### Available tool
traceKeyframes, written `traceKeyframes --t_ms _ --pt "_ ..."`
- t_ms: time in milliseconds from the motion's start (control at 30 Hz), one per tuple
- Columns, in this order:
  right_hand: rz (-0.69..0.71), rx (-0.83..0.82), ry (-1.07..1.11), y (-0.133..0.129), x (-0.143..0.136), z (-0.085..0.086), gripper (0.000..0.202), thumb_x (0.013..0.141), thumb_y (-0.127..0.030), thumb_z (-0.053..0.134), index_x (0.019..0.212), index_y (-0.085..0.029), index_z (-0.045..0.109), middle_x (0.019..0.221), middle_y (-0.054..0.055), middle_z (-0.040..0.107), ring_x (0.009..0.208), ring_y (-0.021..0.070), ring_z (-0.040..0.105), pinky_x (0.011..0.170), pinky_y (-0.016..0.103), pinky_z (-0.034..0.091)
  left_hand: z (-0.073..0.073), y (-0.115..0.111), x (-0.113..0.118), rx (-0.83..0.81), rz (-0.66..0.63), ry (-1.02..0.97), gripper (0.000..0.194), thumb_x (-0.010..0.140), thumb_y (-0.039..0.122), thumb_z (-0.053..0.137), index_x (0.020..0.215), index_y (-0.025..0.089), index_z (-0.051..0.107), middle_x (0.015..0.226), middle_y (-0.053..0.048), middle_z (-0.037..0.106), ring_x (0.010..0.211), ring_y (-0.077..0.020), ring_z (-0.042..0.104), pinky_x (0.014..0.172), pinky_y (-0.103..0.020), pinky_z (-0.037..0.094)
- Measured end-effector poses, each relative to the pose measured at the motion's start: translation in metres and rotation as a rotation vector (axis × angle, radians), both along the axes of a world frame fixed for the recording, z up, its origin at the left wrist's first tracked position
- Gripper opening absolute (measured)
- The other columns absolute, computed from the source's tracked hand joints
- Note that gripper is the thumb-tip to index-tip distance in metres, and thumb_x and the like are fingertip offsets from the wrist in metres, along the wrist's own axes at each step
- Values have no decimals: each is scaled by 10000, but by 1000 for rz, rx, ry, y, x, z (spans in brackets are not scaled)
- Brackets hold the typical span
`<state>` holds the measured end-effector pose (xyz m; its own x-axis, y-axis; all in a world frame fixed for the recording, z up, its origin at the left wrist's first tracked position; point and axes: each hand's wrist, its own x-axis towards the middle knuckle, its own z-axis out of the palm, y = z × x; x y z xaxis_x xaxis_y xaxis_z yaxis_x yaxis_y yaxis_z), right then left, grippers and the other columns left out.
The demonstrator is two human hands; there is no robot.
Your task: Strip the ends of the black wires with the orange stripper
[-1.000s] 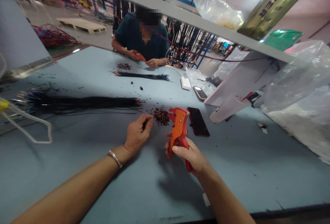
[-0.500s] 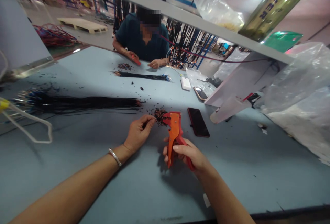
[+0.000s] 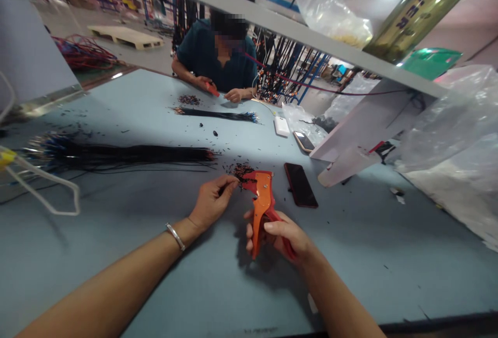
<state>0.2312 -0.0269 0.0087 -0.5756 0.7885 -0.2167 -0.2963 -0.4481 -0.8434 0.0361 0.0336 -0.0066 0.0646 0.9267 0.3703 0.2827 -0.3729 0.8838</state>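
Observation:
My right hand (image 3: 290,237) is wrapped round the handles of an orange and red wire stripper (image 3: 264,193). Its jaws point left, over a small pile of cut black and copper-coloured bits (image 3: 241,170). Close beside the jaws, the thumb and forefinger of my left hand (image 3: 213,198) are pinched together. Whatever thin thing they hold is too small to make out. Beyond my left hand lies a long bundle of black wires (image 3: 140,154), with copper-coloured ends at the right and blue and silvery ends at the left.
Across the table (image 3: 175,291) a person (image 3: 221,63) holds a red tool (image 3: 212,88) near a smaller wire bundle (image 3: 218,115). A dark phone (image 3: 301,184) lies right of my stripper. A white wire frame (image 3: 58,212) stands at the left, and a shelf post (image 3: 358,120) rises at the right.
My left fingertips have shifted slightly right, closer to the stripper's jaws. The gap seen between the jaws has narrowed, and the handles look squeezed a little differently.

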Motion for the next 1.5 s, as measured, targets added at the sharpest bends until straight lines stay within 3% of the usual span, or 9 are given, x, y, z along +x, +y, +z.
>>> traceKeyframes --t_ms 100,500,800,1133,1500 --pt "9 -4 -9 1 1 -1 390 745 -351 680 1062 -139 596 853 61 661 688 198 672 652 344 532 -1 1 0 6 -18 -7 218 839 318 526 848 183 696 794 -25 726 723 -158 634 698 -248 493" --pt "38 31 -56 1 3 -1 399 736 -357 688 1051 -127 602 829 63 653 697 207 674 639 333 525 -1 2 -1 36 -50 -27 206 852 297 518 801 173 674 746 -19 687 704 -145 610 679 -233 484" --pt "62 73 -93 4 10 -3 408 754 -368 692 1062 -115 603 836 73 658 726 209 678 647 328 536 -1 4 -4 -32 -129 -50 234 850 333 553 830 157 705 719 -14 683 686 -144 597 647 -225 464" --pt "77 113 -133 7 10 -4 438 753 -429 698 1032 -105 603 805 74 649 692 199 665 615 316 521 0 3 -3 -12 -117 -76 215 831 311 581 789 154 720 697 -13 688 665 -139 600 629 -219 470" --pt "16 243 -177 6 2 0 370 763 -469 677 829 -116 589 695 44 603 589 159 612 524 273 504 3 -1 -2 48 -75 -108 175 807 272 610 809 153 739 738 -32 738 675 -146 644 634 -220 508"
